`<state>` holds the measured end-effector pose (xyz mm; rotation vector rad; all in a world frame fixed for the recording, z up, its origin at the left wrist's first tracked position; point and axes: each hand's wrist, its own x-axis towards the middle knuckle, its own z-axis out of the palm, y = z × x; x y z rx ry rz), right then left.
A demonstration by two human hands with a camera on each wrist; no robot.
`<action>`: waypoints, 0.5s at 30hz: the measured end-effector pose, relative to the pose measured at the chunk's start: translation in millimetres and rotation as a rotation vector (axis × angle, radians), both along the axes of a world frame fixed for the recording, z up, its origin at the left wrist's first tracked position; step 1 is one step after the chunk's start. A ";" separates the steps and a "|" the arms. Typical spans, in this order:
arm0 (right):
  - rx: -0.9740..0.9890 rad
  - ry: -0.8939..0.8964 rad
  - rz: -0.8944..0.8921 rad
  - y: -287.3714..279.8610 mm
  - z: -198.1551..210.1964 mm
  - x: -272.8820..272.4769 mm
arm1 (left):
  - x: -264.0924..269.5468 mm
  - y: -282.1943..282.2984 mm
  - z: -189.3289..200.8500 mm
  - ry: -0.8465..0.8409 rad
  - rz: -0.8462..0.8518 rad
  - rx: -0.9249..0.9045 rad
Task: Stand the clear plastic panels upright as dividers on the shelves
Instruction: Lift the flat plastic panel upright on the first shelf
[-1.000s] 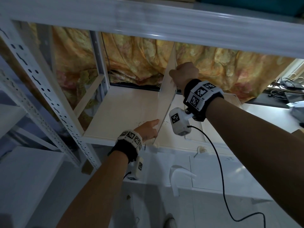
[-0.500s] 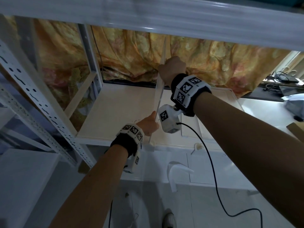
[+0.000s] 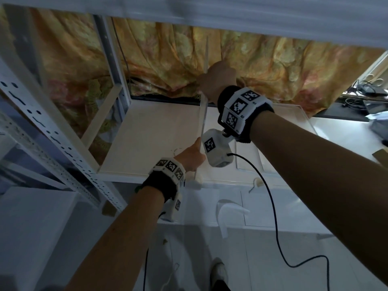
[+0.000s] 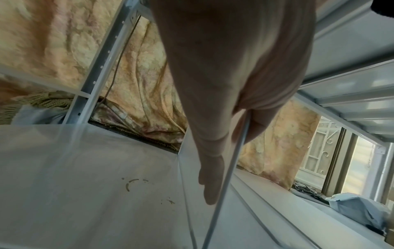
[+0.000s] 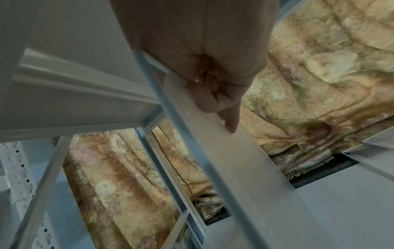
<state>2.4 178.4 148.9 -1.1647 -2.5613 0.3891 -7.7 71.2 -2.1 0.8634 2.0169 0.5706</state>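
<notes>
Clear plastic panel (image 3: 203, 114) apparently upright at shelf (image 3: 147, 143) front edge, left hand (image 3: 190, 157) pinching bottom, right hand (image 3: 217, 79) gripping top.

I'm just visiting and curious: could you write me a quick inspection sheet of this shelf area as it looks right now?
Surface: pale shelf board with a faint ring stain.
Job's things: clear panel standing on edge, about upright; a second clear panel farther right on the shelf.
Clutter: nothing seen on the shelf itself.
Hands: left hand holds the panel's lower front edge; right hand grips it higher up.
Cables: black cable hangs from the right wrist camera.
Surroundings: white perforated metal rack post; yellow floral curtain behind; window to the right.
</notes>
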 end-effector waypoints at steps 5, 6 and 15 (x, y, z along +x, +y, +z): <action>-0.027 0.027 0.042 -10.5 -19.2 10.4 | 10.6 -6.7 -3.8 -0.034 0.047 0.019; -0.058 0.063 0.042 -12.3 -20.9 11.0 | 13.5 -11.0 1.7 -0.016 0.040 0.023; -0.168 0.175 -0.002 -12.7 -24.4 4.4 | 22.5 -22.1 16.4 -0.034 0.160 0.051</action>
